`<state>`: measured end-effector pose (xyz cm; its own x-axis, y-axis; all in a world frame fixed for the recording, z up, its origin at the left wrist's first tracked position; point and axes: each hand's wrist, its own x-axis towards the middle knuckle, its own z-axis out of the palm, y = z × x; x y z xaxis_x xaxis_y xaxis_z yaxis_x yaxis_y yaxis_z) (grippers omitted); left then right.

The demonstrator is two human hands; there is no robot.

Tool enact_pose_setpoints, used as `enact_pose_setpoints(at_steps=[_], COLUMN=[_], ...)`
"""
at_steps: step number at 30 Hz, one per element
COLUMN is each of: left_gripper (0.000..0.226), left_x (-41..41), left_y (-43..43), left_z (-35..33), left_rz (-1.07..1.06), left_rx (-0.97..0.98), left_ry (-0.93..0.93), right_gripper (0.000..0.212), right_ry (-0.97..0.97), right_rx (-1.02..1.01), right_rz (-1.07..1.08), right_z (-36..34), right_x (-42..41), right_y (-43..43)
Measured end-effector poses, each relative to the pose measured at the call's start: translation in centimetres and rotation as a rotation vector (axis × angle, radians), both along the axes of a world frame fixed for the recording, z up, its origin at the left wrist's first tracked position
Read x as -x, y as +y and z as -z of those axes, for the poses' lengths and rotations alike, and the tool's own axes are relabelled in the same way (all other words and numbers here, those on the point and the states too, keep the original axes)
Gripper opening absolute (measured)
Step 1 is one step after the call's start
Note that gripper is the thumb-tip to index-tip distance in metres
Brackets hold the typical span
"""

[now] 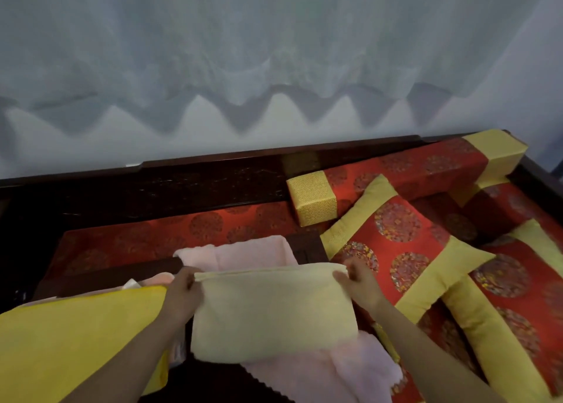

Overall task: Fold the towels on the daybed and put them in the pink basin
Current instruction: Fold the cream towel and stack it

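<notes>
Both hands (182, 293) (356, 279) pinch yellow towel (274, 311), apparently folded.

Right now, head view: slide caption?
Left hand and right hand pinch top corners of folded yellow towel above pink towel.

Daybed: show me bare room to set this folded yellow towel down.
One bare patch: the red mat strip between the dark backrest, the pink towel and the yellow-ended bolster. The right side is crowded with red-and-yellow cushions; the front is covered by another pink towel and a yellow cloth.

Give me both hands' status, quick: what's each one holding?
Left hand: pinches the left top corner of the yellow towel.
Right hand: pinches its right top corner.
</notes>
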<state>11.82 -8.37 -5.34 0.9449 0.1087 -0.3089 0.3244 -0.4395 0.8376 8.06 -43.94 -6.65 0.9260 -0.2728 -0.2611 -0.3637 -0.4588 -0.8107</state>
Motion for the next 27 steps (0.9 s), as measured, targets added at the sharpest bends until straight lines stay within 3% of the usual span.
enact_pose_setpoints(at_steps=[4,7,9,16,20,24,27], left_gripper=[0.02,0.053,0.062,0.063,0.061,0.05,0.057], left_x=[-1.6,-1.3,-1.0,-1.5,-1.2,0.6,1.6], left_y=[-1.3,-1.2,-0.9,-1.0,-1.0,-1.5,-2.0], left_z=[2.6,4.2,4.8,4.7,4.3,3.5,2.1], left_rz=[-0.109,-0.075,-0.077,-0.009,-0.003,0.035,0.034], left_rx=[-0.089,-0.16,-0.201,-0.181,-0.118,-0.129,-0.096], left_ry=[0.037,0.165,0.281,0.575,0.566,0.392,0.263], right_gripper=[0.024,0.039,0.044,0.021,0.014,0.024,0.02], right_ry=[0.111,0.297,0.35,0.477,0.432,0.293,0.201], right_rx=[-0.045,-0.083,-0.126,-0.309,-0.299,-0.11,-0.073], right_rz=[0.096,0.079,0.099,0.244,0.259,0.143,0.06], right_z=[1.9,3.4,4.4,3.9,4.0,3.3,1.2], right_x=[-1.4,-1.2,-1.1,-0.9,-0.5,-0.1,0.5], right_y=[0.7,0.4,0.2,0.7,1.0,1.3,2.2])
